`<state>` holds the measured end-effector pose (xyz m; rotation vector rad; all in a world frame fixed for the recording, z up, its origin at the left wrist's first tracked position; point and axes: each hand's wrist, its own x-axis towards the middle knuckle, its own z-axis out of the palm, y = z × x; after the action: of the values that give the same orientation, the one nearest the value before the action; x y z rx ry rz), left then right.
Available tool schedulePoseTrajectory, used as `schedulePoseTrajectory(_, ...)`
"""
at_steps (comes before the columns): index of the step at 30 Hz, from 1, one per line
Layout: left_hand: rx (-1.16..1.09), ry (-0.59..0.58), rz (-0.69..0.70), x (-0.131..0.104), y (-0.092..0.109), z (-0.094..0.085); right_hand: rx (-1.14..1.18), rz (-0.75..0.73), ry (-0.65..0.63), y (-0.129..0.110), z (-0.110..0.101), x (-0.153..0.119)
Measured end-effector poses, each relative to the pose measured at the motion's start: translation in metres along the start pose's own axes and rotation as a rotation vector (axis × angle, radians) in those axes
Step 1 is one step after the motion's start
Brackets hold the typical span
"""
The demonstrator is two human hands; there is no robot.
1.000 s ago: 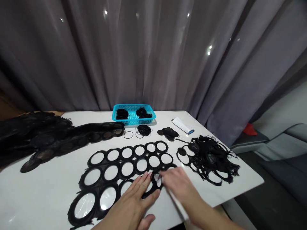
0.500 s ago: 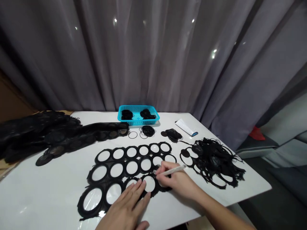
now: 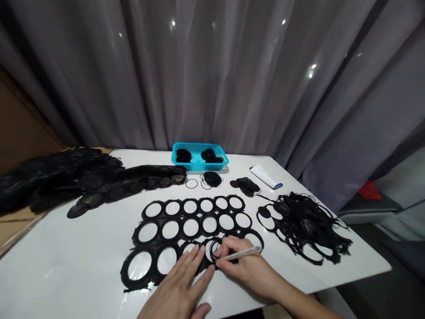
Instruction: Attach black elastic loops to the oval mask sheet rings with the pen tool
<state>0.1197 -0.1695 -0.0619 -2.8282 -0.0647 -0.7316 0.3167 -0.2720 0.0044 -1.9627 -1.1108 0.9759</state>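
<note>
A black sheet (image 3: 153, 244) with rows of round cut-outs lies flat on the white table. My left hand (image 3: 181, 283) rests palm down on its near edge, fingers stretched out, covering part of the front row. A slim white pen-like tool (image 3: 239, 254) is gripped in my right hand (image 3: 244, 263), its tip low over the front row just right of the left fingertips. Thin black loops (image 3: 212, 249) show at the right fingertips, over one of the holes. Whether the fingers pinch these loops too, I cannot tell.
A blue basket (image 3: 200, 166) holding black bundles stands at the back. Near it lie a heap of thin black rings (image 3: 211, 179), black discs (image 3: 247, 186) and a white packet (image 3: 265, 176). Black scraps (image 3: 307, 226) are piled right; dark sheer material (image 3: 96, 177) spreads left.
The view has shifted, so the table sits farther right. My right hand has moved toward me and left across the sheet, to the front row. The left hand stays flat.
</note>
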Motion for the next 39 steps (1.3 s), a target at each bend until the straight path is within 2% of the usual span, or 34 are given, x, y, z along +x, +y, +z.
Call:
schedulePoseTrajectory(3,0.01,-0.007,-0.012,0.002,-0.001,-0.004,-0.073,-0.047,0.001,0.004,0.002,-0.001)
schedulePoseTrajectory(5,0.011,-0.007,-0.017,0.003,-0.002,-0.006,-0.216,-0.166,0.012,0.014,0.008,-0.003)
schedulePoseTrajectory(9,0.0,0.02,-0.001,0.003,-0.003,-0.007,-0.691,-0.75,0.2,0.048,0.024,-0.002)
schedulePoseTrajectory(11,-0.012,0.007,-0.002,0.002,-0.004,-0.007,-0.811,-0.853,0.23,0.059,0.023,0.003)
schedulePoseTrajectory(12,-0.019,-0.007,-0.003,0.002,-0.003,-0.006,-0.816,-0.829,0.231,0.06,0.018,0.007)
schedulePoseTrajectory(14,-0.026,-0.019,-0.004,0.002,-0.003,-0.006,-0.777,-0.667,0.27,0.055,-0.001,0.016)
schedulePoseTrajectory(18,-0.01,0.005,0.019,0.0,-0.002,-0.003,-0.671,-0.272,0.56,0.028,-0.051,0.034)
schedulePoseTrajectory(19,-0.01,0.004,0.019,-0.001,-0.002,-0.002,-0.604,-0.217,0.575,0.022,-0.06,0.037)
schedulePoseTrajectory(21,-0.019,-0.002,0.021,-0.002,-0.002,0.001,-0.404,-0.135,0.523,0.014,-0.069,0.041)
schedulePoseTrajectory(24,-0.023,-0.006,0.018,-0.003,-0.002,0.006,-0.185,-0.09,0.467,0.011,-0.074,0.041)
schedulePoseTrajectory(29,0.014,-0.004,0.019,-0.004,-0.001,0.006,-0.192,-0.145,0.677,0.018,-0.094,0.046)
schedulePoseTrajectory(31,0.025,0.022,0.025,-0.003,-0.003,0.003,-0.098,-0.134,0.696,0.022,-0.102,0.051)
schedulePoseTrajectory(34,0.015,0.05,0.023,0.004,-0.011,-0.003,0.228,-0.082,0.517,0.023,-0.098,0.059)
schedulePoseTrajectory(37,-0.034,0.042,-0.061,0.018,-0.026,-0.005,0.576,-0.013,0.245,0.016,-0.078,0.069)
schedulePoseTrajectory(39,-0.047,0.014,-0.108,0.028,-0.036,-0.002,0.698,0.023,0.084,0.01,-0.062,0.074)
